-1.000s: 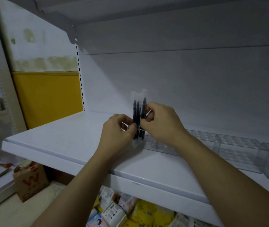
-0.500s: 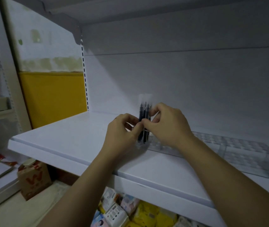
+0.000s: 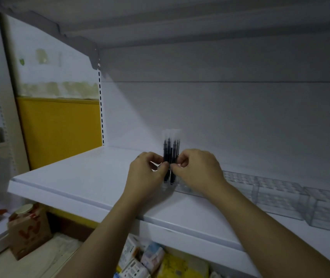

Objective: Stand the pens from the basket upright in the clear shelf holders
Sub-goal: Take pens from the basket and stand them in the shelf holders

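The black pens with clear caps [image 3: 168,151] stand as a tight bunch at the left end of the row of clear holders [image 3: 276,194], their lower ends down inside the end cell. Over the last second they have drawn closer together and come straighter, and they seem to sit a little deeper against the fingers than before. The left hand [image 3: 147,175] and the right hand [image 3: 199,170] meet at the middle of the barrels, and each grip is narrow: thumb and fingertips pinch the bunch from either side. The hands have eased slightly apart from their closer wrap of a second ago.

I judge this bunch nearly seated, with only a release left. The other holders, to the right along the white shelf [image 3: 75,177], hold no pens. No basket is in view. Below the shelf are a cardboard carton [image 3: 29,227] and assorted packets [image 3: 144,257].
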Demonstrator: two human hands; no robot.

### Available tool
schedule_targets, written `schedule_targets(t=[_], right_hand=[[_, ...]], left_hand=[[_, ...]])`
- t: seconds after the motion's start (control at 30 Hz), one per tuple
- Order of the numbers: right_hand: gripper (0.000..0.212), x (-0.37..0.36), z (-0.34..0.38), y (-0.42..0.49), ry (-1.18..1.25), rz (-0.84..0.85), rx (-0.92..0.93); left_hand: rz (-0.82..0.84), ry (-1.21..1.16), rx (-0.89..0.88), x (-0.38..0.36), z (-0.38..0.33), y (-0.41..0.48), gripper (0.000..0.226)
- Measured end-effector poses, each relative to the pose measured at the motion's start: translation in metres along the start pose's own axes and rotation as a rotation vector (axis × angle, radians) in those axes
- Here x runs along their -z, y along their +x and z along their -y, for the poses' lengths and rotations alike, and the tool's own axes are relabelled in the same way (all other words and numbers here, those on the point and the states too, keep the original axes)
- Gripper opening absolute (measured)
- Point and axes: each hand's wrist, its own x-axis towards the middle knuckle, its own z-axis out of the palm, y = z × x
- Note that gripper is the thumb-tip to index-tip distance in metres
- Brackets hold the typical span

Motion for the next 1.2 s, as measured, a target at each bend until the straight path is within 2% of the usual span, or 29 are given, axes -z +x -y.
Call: schedule_targets(t=[0.1, 0.2, 0.5, 0.77, 0.9, 1.2], right_hand=[[0.032, 0.011, -0.001, -0.010, -0.077, -0.038, 0.014], [0.033, 0.023, -0.004, -0.030, -0.077, -0.050, 0.015], [0.036, 0.072, -0.005, -0.124, -0.092, -0.121, 0.035], [0.026, 0.080, -0.026, -0.249, -0.035, -0.150, 0.062], [0.030, 0.050, -0.053, -0.309, -0.027, -0.032, -0.085], [0.042, -0.045, -0.131, -0.409, -0.051, 0.435, -0.388]], left_hand=[[0.008, 0.035, 0.024, 0.008, -0.005, -0.007, 0.014], [-0.028, 0.091, 0.031, 0.018, -0.012, -0.024, 0.028], [0.073, 0.220, -0.311, 0.035, -0.076, -0.105, 0.028], [0.198, 0.167, -0.465, 0.028, -0.086, -0.210, 0.023], [0.349, 0.173, -0.395, 0.003, -0.062, -0.267, 0.024], [0.754, 0.249, -0.081, -0.078, 0.018, -0.375, 0.034]])
